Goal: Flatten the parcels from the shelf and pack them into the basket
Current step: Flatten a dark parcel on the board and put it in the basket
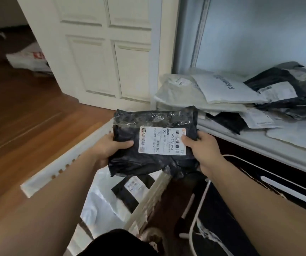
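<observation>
While my left hand (109, 145) and right hand (200, 146) pinch the black parcel (148, 141) by its side edges, thumbs closed on top, above the basket (93, 145) near the shelf (259, 143), it feels soft, light and slippery; gripping the edges seems best for pressing it flat.

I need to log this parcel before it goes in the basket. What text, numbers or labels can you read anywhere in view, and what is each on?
"500-E72-048": white shipping label on the black parcel held in the left hand and right hand, printed sideways.
Barcode and small print on that label: too blurred to read.
Dark characters on the white mailer on the shelf: unreadable.
Labels on the other shelf parcels and the black parcel below: too small to read.
</observation>
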Available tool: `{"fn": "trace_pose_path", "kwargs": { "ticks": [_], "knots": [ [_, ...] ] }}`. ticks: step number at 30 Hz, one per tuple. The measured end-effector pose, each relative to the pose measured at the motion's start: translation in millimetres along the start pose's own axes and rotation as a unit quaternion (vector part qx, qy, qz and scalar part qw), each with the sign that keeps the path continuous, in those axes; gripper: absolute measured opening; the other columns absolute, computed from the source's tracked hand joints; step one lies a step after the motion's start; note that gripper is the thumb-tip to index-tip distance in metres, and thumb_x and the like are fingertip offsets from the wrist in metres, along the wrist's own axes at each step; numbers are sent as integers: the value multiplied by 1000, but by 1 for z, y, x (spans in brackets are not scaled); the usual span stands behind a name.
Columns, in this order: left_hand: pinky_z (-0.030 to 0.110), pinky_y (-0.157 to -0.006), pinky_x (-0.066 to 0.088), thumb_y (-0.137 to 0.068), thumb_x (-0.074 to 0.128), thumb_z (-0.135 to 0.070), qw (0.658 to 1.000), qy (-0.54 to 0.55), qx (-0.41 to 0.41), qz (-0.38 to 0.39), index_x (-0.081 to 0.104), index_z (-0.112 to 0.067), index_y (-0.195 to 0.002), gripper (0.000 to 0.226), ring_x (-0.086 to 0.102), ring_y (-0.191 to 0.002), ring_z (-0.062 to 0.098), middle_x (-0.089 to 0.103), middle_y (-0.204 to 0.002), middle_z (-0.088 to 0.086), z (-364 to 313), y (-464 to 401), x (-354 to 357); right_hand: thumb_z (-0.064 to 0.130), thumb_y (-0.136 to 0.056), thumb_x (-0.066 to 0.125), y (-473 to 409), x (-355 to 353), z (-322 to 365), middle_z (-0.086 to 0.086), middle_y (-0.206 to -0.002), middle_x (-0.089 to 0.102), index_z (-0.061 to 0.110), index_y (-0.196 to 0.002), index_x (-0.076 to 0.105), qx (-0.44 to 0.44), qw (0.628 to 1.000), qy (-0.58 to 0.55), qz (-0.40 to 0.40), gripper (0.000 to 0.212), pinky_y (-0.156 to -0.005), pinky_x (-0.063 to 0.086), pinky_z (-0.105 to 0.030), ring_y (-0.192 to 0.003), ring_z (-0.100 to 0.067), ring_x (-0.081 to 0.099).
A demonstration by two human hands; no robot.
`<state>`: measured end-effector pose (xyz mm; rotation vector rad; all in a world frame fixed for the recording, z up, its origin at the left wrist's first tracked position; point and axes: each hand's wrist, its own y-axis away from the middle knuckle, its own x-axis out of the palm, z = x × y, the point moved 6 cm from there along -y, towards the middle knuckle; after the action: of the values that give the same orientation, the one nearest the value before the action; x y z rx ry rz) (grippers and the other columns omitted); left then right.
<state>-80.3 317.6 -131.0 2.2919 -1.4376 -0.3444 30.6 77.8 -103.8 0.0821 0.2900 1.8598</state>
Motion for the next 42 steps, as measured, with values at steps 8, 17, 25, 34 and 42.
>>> {"fn": "trace_pose_path", "kwargs": {
  "ticks": [8, 17, 25, 34, 42],
  "knots": [
    [34, -68, 47, -82, 47, 4, 938, -207, -128, -248, 51, -5, -75, 12, 51, -69, 28, 55, -75, 16, 80, -24, -131, 38, -93, 60, -20, 99, -46, -2, -133, 54, 21, -141, 39, -79, 853, 478, 194, 55, -99, 44, -35, -120, -21, 53],
    [25, -50, 26, -94, 38, -7, 796, -545, -250, -76, 35, -17, -65, 31, 31, -54, 15, 33, -64, 0, 194, -88, -117, 36, -101, 43, -15, 167, -138, -5, -131, 52, 16, -141, 38, -96, 667, 636, 375, 45, -95, 44, -36, -117, -25, 52],
    [24, -60, 33, -94, 39, 3, 806, -508, -305, -12, 49, -7, -89, 14, 38, -70, 18, 37, -82, 6, 199, -103, -101, 37, -100, 43, -20, 176, -148, -4, -115, 58, 15, -127, 47, -135, 631, 679, 349, 35, -74, 41, -31, -100, -23, 57],
    [40, -104, 34, -89, 50, -17, 708, -638, -272, -135, 45, -7, -135, 47, 46, -122, 27, 49, -133, 10, 210, -90, -104, 35, -102, 39, -24, 176, -138, 0, -92, 55, 15, -118, 50, -164, 687, 645, 293, 28, -70, 41, -29, -89, -21, 57],
    [84, -94, 15, -69, 76, -58, 773, -585, -243, 26, -34, -47, -134, 129, -45, -130, 40, -59, -134, 1, 252, -74, -23, 40, -101, 40, -21, 173, -132, -2, -106, 61, 16, -120, 50, -164, 711, 627, 274, 32, -73, 41, -28, -95, -20, 60]
  ]
}}
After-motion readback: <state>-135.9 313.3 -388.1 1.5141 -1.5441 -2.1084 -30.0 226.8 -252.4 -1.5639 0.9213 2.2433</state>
